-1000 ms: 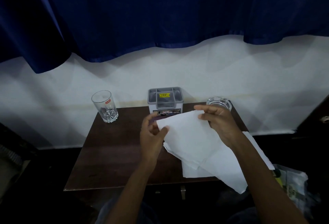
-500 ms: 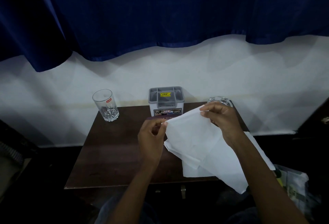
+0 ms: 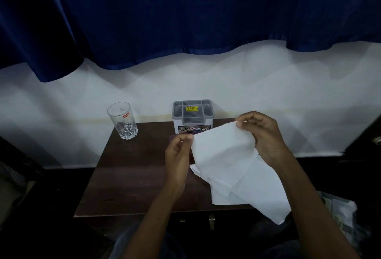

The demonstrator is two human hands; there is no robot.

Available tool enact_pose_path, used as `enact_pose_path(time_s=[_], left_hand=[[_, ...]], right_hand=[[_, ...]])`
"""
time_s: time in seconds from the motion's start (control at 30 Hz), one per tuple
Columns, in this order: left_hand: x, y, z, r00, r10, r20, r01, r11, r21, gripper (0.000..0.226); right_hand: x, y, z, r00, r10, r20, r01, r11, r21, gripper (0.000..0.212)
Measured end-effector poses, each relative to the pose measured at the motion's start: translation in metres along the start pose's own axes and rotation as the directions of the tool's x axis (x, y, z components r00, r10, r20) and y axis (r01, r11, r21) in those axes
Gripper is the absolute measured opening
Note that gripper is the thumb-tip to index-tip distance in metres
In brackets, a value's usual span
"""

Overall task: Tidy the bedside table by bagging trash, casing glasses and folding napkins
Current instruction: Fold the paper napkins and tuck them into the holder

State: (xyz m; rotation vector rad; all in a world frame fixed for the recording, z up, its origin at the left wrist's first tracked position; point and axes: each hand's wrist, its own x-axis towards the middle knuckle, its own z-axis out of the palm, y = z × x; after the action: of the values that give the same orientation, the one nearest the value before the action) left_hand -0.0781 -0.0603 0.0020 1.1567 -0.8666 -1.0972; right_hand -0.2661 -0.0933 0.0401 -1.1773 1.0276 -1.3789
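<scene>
A white paper napkin (image 3: pixel 223 153) is held up above the dark wooden bedside table (image 3: pixel 132 176). My left hand (image 3: pixel 178 151) pinches its upper left corner and my right hand (image 3: pixel 260 133) pinches its upper right corner. More white napkins (image 3: pixel 257 195) lie beneath it on the right part of the table and hang over the front edge. A clear drinking glass (image 3: pixel 123 120) with a red sticker stands upright at the table's back left corner.
A grey plastic organiser box (image 3: pixel 192 116) with a yellow price sticker stands at the back middle of the table. A bag with printed wrappers (image 3: pixel 342 217) sits low at the right. A blue curtain (image 3: pixel 185 11) hangs over the white wall behind.
Both hands have spread apart and lifted a little, pulling the napkin's top edge taut. The glass ashtray at the back right is now hidden behind my right hand.
</scene>
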Motion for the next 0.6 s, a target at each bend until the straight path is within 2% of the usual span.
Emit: enact_pose_path(time_s=[0.07,0.13,0.2,0.27,0.3,0.37,0.47,0.53,0.6], left_hand=[[0.0,0.003,0.001,0.992,-0.124,0.014,0.125,0.984,-0.126,0.019],[0.002,0.003,0.0,0.946,-0.309,0.102,0.325,0.915,-0.239,0.029],[0.005,0.004,-0.004,0.877,-0.43,0.214,0.476,0.841,-0.259,0.046],[0.002,0.006,-0.003,0.833,-0.468,0.296,0.54,0.803,-0.251,0.049],[0.0,0.004,-0.002,0.828,-0.465,0.313,0.541,0.809,-0.231,0.042],[-0.001,0.0,0.0,0.862,-0.411,0.297,0.462,0.878,-0.127,0.027],[-0.003,0.001,-0.003,0.896,-0.348,0.275,0.352,0.935,0.033,0.035],[-0.002,0.002,-0.007,0.89,-0.331,0.315,0.322,0.943,0.08,0.043],[-0.001,0.002,-0.009,0.874,-0.323,0.362,0.3,0.947,0.12,0.04]], right_hand=[[0.0,0.003,0.005,0.999,-0.021,-0.043,0.019,0.999,-0.032,0.021],[0.002,0.009,0.009,0.994,-0.017,-0.111,0.014,0.999,-0.03,0.02],[0.005,0.014,0.014,0.982,0.017,-0.186,-0.016,1.0,0.008,0.021],[0.007,0.017,0.015,0.967,0.06,-0.247,-0.052,0.998,0.038,0.022],[0.007,0.017,0.015,0.961,0.081,-0.266,-0.072,0.996,0.046,0.023],[0.007,0.015,0.012,0.958,0.139,-0.252,-0.121,0.989,0.087,0.025],[0.005,0.008,0.004,0.952,0.281,-0.124,-0.251,0.944,0.212,0.017],[0.003,0.006,-0.005,0.929,0.368,-0.032,-0.362,0.923,0.129,0.017],[0.001,0.006,-0.012,0.89,0.447,0.084,-0.449,0.894,0.0,0.024]])
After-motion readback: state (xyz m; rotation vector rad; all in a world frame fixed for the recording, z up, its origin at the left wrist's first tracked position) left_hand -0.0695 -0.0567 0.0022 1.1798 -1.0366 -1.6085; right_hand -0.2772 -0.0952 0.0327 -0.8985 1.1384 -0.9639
